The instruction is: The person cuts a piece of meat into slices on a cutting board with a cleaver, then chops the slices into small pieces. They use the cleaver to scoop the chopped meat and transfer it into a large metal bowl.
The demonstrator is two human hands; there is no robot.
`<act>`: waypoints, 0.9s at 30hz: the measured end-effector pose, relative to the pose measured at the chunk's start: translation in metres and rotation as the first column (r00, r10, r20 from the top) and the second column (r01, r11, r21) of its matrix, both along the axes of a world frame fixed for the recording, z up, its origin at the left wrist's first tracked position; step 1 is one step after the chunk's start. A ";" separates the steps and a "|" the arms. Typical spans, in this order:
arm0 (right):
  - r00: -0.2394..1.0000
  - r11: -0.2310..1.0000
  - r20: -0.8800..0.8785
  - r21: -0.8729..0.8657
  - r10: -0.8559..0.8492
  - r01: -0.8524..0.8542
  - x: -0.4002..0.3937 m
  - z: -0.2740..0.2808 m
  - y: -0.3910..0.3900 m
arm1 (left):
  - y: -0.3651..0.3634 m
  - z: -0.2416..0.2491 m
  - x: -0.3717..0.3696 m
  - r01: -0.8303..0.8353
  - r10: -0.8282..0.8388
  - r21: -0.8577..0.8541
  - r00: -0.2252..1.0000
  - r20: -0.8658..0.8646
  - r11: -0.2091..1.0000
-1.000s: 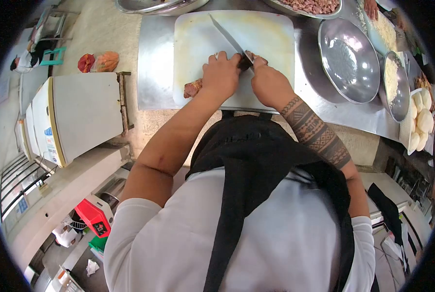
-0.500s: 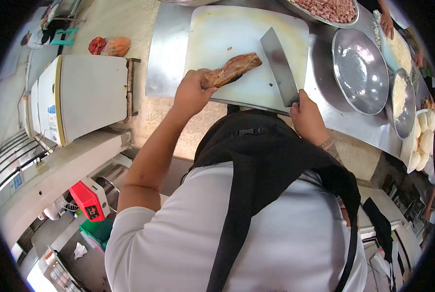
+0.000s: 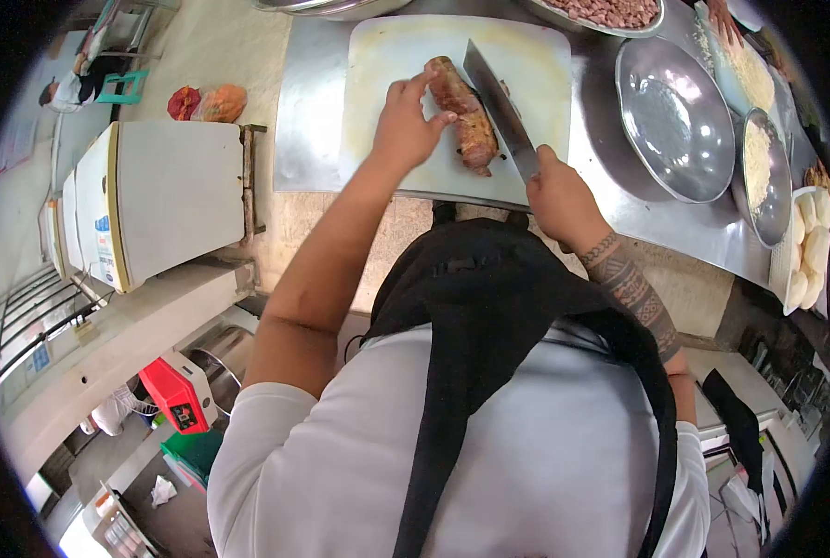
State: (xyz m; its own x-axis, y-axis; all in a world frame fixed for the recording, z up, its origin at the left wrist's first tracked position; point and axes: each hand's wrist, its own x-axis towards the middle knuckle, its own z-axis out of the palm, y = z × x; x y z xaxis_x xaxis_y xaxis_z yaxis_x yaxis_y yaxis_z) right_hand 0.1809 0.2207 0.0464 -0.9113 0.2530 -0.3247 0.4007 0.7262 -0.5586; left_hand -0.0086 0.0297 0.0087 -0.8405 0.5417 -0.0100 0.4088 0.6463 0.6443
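Note:
A long browned piece of meat (image 3: 465, 116) lies lengthwise on the white cutting board (image 3: 387, 56). My left hand (image 3: 410, 126) is at its left side, thumb and fingers apart, with fingertips touching the upper part of the meat. My right hand (image 3: 564, 200) is closed round the handle of a cleaver (image 3: 500, 112). The wide blade stands just right of the meat, nearly parallel to it, and hides a bit of what lies behind. Small dark crumbs are on the board beside the blade.
Right of the board stands an empty metal bowl (image 3: 675, 121); beyond it is a smaller bowl with pale shreds (image 3: 757, 167). A bowl of chopped meat (image 3: 610, 11) is at the top. Pale rolls (image 3: 810, 246) sit far right. Another person's hand (image 3: 724, 20) shows at the top right.
The meat has turned from slanting in my left hand to lying lengthwise on the board. My left hand has opened and moved up and right. The cleaver has moved left, close to the meat.

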 end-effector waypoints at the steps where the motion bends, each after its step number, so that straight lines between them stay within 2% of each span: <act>1: 1.000 1.000 -0.003 0.017 0.005 -0.005 0.001 0.001 -0.001 | 0.000 -0.002 -0.008 0.061 -0.061 0.029 0.998 -0.011 0.998; 4: 1.000 0.997 -0.015 0.078 0.018 -0.017 0.008 0.004 -0.006 | 0.004 -0.009 -0.018 0.209 -0.208 0.001 0.975 -0.074 0.978; 8: 0.999 0.989 0.015 0.135 0.052 -0.053 0.021 0.021 -0.012 | 0.015 -0.009 -0.015 0.171 -0.181 -0.089 0.976 -0.118 0.981; 14: 0.998 0.994 0.046 0.101 0.036 -0.041 0.026 0.031 -0.011 | 0.034 0.006 -0.015 0.199 -0.218 -0.189 0.972 -0.089 0.962; 19: 0.994 0.999 0.095 -0.013 0.053 -0.052 0.017 0.049 0.002 | 0.039 0.016 -0.019 0.247 -0.272 -0.234 0.959 -0.081 0.940; 23: 0.991 0.991 0.098 -0.113 0.086 -0.075 0.008 0.054 0.013 | 0.032 0.012 -0.023 0.283 -0.307 -0.232 0.949 -0.073 0.931; 27: 0.993 0.991 0.083 -0.113 0.082 -0.072 -0.003 0.051 -0.001 | 0.031 0.008 -0.026 0.325 -0.349 -0.205 0.932 -0.096 0.923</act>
State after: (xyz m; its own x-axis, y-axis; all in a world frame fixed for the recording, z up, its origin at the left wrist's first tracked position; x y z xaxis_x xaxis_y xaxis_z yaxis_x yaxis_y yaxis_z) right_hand 0.1775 0.2198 0.0978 -0.8938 0.1417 -0.4255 0.3965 0.6931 -0.6021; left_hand -0.0342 0.0605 0.0166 -0.6092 0.7920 -0.0401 0.6942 0.5571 0.4558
